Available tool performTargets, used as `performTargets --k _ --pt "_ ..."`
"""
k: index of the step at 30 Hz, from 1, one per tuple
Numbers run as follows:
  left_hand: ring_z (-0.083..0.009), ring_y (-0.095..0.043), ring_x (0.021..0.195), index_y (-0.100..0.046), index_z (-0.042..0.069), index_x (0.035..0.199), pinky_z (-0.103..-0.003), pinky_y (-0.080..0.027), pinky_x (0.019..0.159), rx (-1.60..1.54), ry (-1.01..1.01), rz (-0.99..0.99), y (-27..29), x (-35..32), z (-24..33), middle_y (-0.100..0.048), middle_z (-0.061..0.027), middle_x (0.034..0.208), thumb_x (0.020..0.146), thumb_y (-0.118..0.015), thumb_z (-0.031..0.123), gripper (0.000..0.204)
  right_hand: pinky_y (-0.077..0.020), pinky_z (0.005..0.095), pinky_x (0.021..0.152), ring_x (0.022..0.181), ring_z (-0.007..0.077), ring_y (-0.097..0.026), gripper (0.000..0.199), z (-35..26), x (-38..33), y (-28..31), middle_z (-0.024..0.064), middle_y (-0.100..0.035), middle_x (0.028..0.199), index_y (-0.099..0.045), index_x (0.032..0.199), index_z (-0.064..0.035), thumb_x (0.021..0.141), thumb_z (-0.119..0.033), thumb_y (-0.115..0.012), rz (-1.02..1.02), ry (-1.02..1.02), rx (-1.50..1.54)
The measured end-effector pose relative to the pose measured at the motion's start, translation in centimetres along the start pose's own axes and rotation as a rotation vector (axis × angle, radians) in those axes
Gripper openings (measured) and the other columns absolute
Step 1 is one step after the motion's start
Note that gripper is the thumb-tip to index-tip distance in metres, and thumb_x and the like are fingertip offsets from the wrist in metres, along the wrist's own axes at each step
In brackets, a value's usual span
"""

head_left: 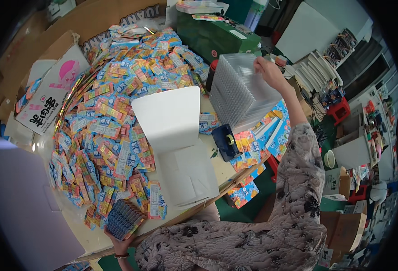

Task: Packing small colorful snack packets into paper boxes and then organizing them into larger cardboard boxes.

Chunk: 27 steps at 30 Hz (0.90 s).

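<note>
Two bare hands work at opposite ends of a cream table (223, 174); the left hand (121, 244) is curled around a stack of packets (124, 219), and the right hand (267, 72) lays bent fingertips on the upper right corner of clear plastic trays (242, 92), though whether it pinches them cannot be told.

The stack, at the left part of the table's near edge, is a compact, tilted block of thin layers; its dark grey, ridged edges face upward and a coloured side faces right; its long axis is hard to tell, since the hand covers the lower end.

Toward the table's right side, the trays are transparent, shiny and thin-walled, nested so that their toothed edges face left; just below sits a dark blue, hard-looking object (226, 142).

Between the hands, by the near edge, a smooth white box (185, 174) lies open, its long axis running from near edge toward far edge, its flared lid pointing away; beyond and left spreads a heap of glossy packets (111, 122), flat, oblong, blue, pink and yellow; a green box (221, 36) stands at the far right corner.
</note>
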<state>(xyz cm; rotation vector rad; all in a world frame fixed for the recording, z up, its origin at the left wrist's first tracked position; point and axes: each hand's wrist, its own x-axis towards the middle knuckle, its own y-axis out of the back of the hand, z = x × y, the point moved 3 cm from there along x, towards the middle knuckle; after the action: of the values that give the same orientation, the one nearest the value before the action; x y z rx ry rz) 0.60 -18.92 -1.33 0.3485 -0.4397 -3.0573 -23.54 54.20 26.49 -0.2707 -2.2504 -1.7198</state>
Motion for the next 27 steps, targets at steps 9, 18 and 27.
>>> performTargets --k 9,18,27 --pt "-0.0299 -0.038 0.123 -0.010 0.010 0.142 -0.044 -0.033 0.104 0.096 -0.140 0.018 -0.9 -0.1 1.5 -0.030 -0.0145 0.134 0.052 -0.091 0.026 0.122 -0.0467 0.0441 0.068 0.076 0.0362 -0.060 0.019 -4.6 5.8 9.7 0.0117 -0.063 0.084 -0.056 0.104 -0.0123 0.089 -0.006 -0.047 1.060 0.166 -0.404" --pt "-0.0275 -0.038 0.123 -0.008 0.008 0.142 -0.041 -0.033 0.104 0.098 -0.170 0.058 -0.8 -0.6 1.8 -0.029 -0.0135 0.134 0.051 -0.091 0.026 0.125 -0.0437 0.0235 0.063 0.074 0.0089 -0.050 0.017 -21.7 -6.0 4.7 0.0033 -0.051 0.088 -0.051 0.106 -0.0042 0.098 -0.018 -0.044 0.624 0.085 0.683" --pt "-0.0279 -0.042 0.120 -0.015 0.008 0.140 -0.041 -0.035 0.103 0.100 -0.191 0.074 -1.2 -0.8 3.3 -0.036 -0.0136 0.130 0.051 -0.092 0.027 0.119 -0.0469 0.0313 0.059 0.071 0.0157 -0.056 0.010 -22.7 -9.8 -16.1 0.0059 -0.054 0.085 -0.049 0.100 -0.0071 0.091 -0.006 -0.046 -0.080 0.209 0.275"
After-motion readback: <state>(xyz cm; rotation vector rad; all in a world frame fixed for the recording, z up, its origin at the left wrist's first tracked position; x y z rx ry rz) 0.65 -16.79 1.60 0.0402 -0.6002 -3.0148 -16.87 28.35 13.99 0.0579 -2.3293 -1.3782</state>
